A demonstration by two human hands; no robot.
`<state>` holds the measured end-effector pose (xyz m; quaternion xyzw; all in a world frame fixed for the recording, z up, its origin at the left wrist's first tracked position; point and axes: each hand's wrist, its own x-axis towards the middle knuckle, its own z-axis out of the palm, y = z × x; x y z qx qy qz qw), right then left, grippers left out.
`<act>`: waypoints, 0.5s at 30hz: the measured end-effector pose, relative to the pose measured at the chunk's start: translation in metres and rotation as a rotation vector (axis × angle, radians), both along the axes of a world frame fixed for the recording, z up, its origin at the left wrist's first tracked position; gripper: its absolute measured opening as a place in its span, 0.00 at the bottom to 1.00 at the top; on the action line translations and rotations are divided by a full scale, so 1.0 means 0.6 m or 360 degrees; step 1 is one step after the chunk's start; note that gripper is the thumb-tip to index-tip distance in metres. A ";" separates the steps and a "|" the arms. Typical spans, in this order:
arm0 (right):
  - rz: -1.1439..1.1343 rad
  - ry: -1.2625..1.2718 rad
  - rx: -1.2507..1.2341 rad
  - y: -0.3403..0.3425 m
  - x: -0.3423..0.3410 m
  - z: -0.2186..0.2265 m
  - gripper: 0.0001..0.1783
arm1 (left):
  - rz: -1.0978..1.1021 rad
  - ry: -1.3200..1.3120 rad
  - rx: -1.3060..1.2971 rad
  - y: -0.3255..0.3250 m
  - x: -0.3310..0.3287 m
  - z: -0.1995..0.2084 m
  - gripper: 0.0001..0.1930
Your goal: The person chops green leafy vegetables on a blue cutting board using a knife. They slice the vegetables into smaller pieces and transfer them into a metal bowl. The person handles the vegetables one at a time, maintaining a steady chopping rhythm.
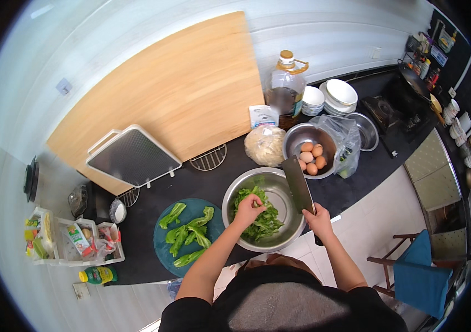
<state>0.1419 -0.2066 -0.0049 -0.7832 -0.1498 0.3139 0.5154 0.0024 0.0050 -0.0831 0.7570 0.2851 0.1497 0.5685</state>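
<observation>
My right hand [317,219] grips a cleaver [298,187] by its handle, with the broad blade over the right rim of a large steel bowl [295,228]. Cut leafy greens [266,224] fill the left part of that bowl. Just above them, my left hand [250,211] has its fingers curled and pinched together. Whatever is in the pinch, if anything, cannot be made out. Left of the bowl lies a round dark green cutting board [163,249] bearing several larger leaf pieces [195,229].
Behind the cleaver stands a steel bowl [289,145] of brown eggs [308,157], beside a plastic bag [341,138]. An oil jug [287,88], stacked white bowls [341,93] and a stove [385,110] line the back. A large wooden board [174,83] leans on the wall.
</observation>
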 end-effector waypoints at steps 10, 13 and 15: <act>0.0177 -0.0026 0.0102 0.036 -0.021 -0.004 0.07 | -0.0133 0.0104 0.0350 0.008 -0.108 0.059 0.33; 0.0188 -0.0012 0.0104 0.036 -0.026 -0.012 0.07 | 0.0278 0.0197 0.0208 -0.010 -0.085 0.013 0.41; 0.0186 -0.0044 0.0096 0.033 -0.030 -0.007 0.07 | 0.0373 0.0434 0.0175 -0.020 -0.056 -0.007 0.41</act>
